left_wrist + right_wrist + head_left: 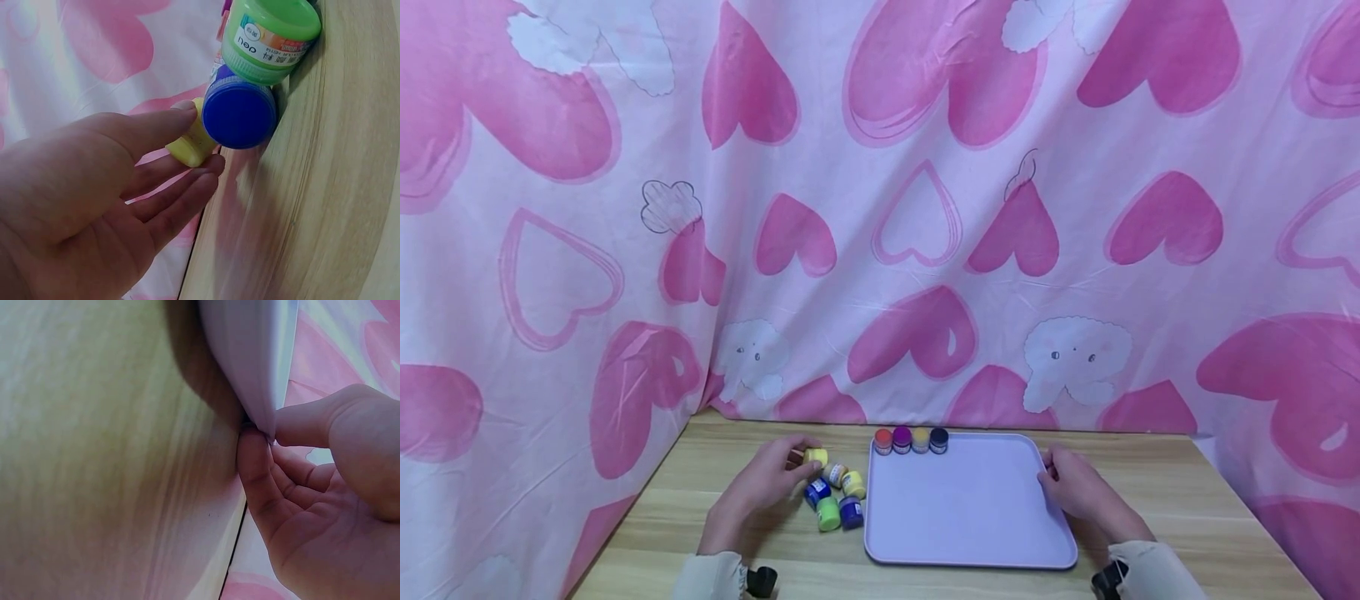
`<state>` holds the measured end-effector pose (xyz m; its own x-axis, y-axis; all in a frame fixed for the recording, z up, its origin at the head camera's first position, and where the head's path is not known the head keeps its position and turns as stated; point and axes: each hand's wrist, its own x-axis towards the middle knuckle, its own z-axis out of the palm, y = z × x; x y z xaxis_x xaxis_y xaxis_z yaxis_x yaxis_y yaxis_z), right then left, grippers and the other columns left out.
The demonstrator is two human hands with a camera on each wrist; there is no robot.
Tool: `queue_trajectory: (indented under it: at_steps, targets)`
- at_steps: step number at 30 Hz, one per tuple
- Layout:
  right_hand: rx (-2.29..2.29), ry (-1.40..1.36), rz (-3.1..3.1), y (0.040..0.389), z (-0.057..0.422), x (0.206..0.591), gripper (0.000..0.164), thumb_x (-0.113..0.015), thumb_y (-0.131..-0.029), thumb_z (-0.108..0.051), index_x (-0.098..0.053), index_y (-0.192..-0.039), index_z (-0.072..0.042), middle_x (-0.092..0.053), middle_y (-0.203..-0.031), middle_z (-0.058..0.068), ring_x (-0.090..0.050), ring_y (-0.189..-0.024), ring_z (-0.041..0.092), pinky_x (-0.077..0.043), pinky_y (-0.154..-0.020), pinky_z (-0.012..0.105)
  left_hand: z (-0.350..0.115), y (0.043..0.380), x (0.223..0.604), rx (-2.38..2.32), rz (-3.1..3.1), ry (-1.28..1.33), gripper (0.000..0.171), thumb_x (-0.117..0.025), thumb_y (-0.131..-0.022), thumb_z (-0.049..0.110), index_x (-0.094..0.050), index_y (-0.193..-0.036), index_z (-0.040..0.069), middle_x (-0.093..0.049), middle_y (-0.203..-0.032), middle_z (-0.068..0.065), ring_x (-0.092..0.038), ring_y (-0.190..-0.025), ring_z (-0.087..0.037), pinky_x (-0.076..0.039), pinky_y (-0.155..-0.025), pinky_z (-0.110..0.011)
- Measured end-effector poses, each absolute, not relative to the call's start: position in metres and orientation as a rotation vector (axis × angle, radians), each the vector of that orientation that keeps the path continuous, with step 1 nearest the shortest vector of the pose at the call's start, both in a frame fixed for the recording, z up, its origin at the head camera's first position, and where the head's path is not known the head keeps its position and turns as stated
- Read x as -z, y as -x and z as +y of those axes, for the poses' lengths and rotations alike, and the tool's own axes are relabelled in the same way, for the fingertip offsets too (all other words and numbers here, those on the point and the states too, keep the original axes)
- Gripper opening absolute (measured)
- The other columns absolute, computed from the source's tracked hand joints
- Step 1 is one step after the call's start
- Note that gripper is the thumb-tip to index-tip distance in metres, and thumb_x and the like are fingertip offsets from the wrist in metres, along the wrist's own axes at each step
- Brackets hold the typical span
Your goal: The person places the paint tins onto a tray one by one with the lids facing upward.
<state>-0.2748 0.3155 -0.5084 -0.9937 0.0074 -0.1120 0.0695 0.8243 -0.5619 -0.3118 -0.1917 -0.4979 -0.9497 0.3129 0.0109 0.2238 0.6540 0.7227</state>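
My left hand holds a yellow paint jar between thumb and fingers, at the far end of a loose cluster. In the left wrist view the thumb lies along one side of that yellow jar, partly hidden behind a blue jar. The cluster also has a green jar, a dark blue jar and another yellow jar. My right hand pinches the right rim of a pale lilac tray; its thumb and index finger meet at the edge in the right wrist view.
Along the tray's far left edge stand an orange-red jar, a purple jar, an ochre jar and a black jar in a row. A pink heart-print curtain hangs behind the wooden table.
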Motion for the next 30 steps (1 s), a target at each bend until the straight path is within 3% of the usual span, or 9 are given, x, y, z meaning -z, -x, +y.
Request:
queue_trajectory:
  at_steps: [8, 15, 23, 30]
  targets:
    - [0.896, -0.04, 2.91, 0.274, 0.316, 0.508, 0.013, -0.066, -0.104, -0.006, -0.06, -0.114, 0.002, -0.06, -0.09, 0.008, -0.056, -0.081, 0.02, -0.052, -0.067, 0.031, -0.186, 0.312, 0.494, -1.25, 2.73, -0.347, 0.034, -0.073, -0.105, 0.03, -0.071, -0.137, 0.019, -0.073, -0.125, 0.0, -0.07, -0.107, -0.017, -0.064, -0.094, -0.043]
    - [0.898, -0.041, 2.91, 0.274, 0.316, 0.509, 0.014, -0.065, -0.105, -0.006, -0.06, -0.115, 0.002, -0.061, -0.091, 0.007, -0.057, -0.081, 0.019, -0.053, -0.068, 0.032, -0.178, 0.312, 0.492, -1.285, 2.787, -0.373, 0.026, -0.069, -0.108, 0.031, -0.073, -0.132, 0.024, -0.073, -0.125, 0.003, -0.07, -0.098, -0.014, -0.064, -0.086, -0.035]
    - [0.899, -0.036, 2.92, 0.274, 0.316, 0.509, 0.014, -0.066, -0.105, -0.006, -0.06, -0.114, 0.002, -0.06, -0.09, 0.007, -0.056, -0.081, 0.019, -0.053, -0.067, 0.031, -0.165, 0.31, 0.49, -1.282, 2.855, -0.48, 0.025, -0.077, -0.102, 0.025, -0.075, -0.127, 0.024, -0.071, -0.129, 0.0, -0.07, -0.098, -0.014, -0.065, -0.088, -0.033]
    - [0.914, -0.053, 2.911, 0.273, 0.316, 0.509, 0.016, -0.066, -0.105, -0.006, -0.059, -0.116, 0.002, -0.061, -0.092, 0.008, -0.057, -0.082, 0.02, -0.054, -0.069, 0.031, -0.153, 0.312, 0.492, -1.273, 2.86, -0.645, 0.032, -0.08, -0.098, 0.015, -0.074, -0.129, 0.024, -0.07, -0.124, -0.003, -0.069, -0.098, -0.013, -0.063, -0.087, -0.024]
